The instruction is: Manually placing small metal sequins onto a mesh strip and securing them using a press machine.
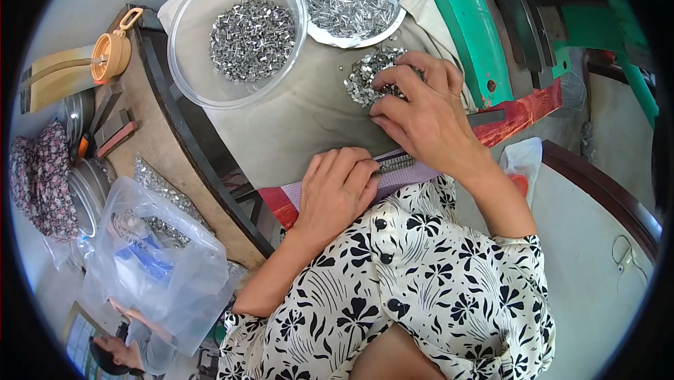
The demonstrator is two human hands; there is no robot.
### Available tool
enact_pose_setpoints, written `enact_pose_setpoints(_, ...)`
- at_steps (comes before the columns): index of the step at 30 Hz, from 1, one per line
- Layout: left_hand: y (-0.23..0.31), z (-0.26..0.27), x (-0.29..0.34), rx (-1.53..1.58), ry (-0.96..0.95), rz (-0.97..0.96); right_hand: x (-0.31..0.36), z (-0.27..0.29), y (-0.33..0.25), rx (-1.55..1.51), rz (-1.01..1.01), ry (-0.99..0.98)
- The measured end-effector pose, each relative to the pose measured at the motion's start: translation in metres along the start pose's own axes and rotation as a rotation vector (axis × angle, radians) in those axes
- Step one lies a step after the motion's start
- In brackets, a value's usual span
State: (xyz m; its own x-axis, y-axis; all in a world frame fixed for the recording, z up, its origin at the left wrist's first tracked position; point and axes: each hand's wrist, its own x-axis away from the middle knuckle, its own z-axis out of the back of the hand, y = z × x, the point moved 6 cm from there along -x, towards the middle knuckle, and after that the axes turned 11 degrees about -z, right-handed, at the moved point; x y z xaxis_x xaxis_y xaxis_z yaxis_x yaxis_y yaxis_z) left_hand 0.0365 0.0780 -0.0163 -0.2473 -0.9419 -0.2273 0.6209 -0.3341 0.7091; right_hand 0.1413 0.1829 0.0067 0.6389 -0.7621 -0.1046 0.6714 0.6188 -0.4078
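Note:
My left hand (338,190) presses down on a flat purple strip (404,169) that carries a row of small metal pieces (395,164); its fingers curl over the strip's end. My right hand (421,109) reaches into a loose pile of small shiny metal pieces (365,74) on a beige cloth (295,127), fingertips pinched among them. Whether it grips one piece is too small to tell. Both forearms come from a black-and-white flowered garment (421,282).
A clear plastic bowl (193,50) of metal pieces and a second bowl (351,1) lined with white plastic stand behind. A green machine frame (463,22) rises at right. A plastic bag (158,267), an orange cup (112,53) and tins lie at left. Another person (119,348) sits below left.

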Motion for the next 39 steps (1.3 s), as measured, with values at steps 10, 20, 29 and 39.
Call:
enact_pose_setpoints(10,0.001,-0.002,0.001,-0.042,-0.004,-0.055,0.047,0.014,0.013,-0.150,-0.114,0.122)
enact_pose_setpoints(20,0.002,-0.005,0.001,-0.096,-0.058,-0.074,0.075,0.005,0.015,-0.140,-0.192,0.125)
enact_pose_setpoints(29,-0.001,0.005,0.013,-0.060,-0.058,-0.001,0.037,0.000,0.003,0.101,-0.069,0.159)
enact_pose_setpoints(39,-0.003,-0.003,0.009,-0.015,-0.013,0.025,0.036,-0.004,0.006,0.001,-0.122,0.064)
